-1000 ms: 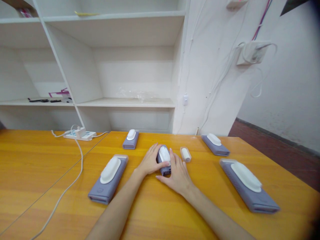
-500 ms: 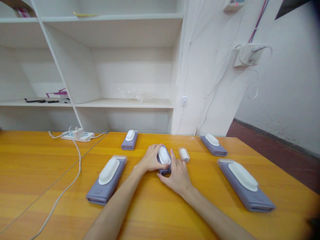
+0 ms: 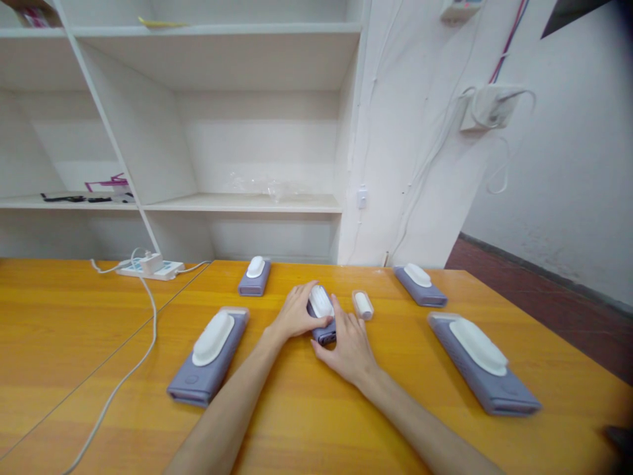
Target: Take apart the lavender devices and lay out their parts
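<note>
At the middle of the table lies a small purple-grey device (image 3: pixel 324 335) with dark openings at its near end. A white ridged piece (image 3: pixel 321 301) sits on its top. My left hand (image 3: pixel 297 313) is closed around the left side, its thumb across the near part of the top. On the right, my right hand (image 3: pixel 350 348) grips the same device, with its index finger along the right edge and its thumb at the near end. My fingers hide parts of both sides. Just beyond my right hand rests a small clear case with a white piece (image 3: pixel 363 305) in it.
Purple-grey boxes with white oval pieces on top stand around my hands: near left (image 3: pixel 190 379), far left (image 3: pixel 253 288), far right (image 3: pixel 432 295) and near right (image 3: pixel 514 396). A white power strip (image 3: pixel 168 270) and its cable (image 3: pixel 154 323) lie at left. White shelving (image 3: pixel 247 203) rises behind the table.
The device has turned or shifted slightly between my hands, which keep almost the same hold. The whole view has moved a little; the other items stay in place.
</note>
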The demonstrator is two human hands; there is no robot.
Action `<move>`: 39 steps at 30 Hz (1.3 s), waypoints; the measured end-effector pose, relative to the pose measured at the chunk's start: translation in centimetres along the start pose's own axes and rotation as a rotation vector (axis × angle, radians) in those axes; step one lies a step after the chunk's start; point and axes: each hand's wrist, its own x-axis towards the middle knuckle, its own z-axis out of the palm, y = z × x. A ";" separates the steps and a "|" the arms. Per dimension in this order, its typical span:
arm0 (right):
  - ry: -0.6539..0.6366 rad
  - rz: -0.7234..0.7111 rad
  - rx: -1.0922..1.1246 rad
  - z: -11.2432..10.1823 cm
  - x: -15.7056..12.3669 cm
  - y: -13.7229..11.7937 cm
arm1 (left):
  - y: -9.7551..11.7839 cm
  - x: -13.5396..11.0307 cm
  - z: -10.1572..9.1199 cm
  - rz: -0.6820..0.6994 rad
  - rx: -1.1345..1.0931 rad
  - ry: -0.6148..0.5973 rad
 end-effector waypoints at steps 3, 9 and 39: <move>0.016 0.034 0.013 0.2 0.0 0.1 | 0.1 0.1 0.3 0.023 0.029 0.025; 0.028 0.042 0.075 0.7 0.0 0.6 | 0.9 0.9 -0.3 0.033 0.137 0.008; -0.057 -0.004 0.214 1.0 0.1 1.3 | -0.2 0.6 -1.5 0.062 0.056 -0.103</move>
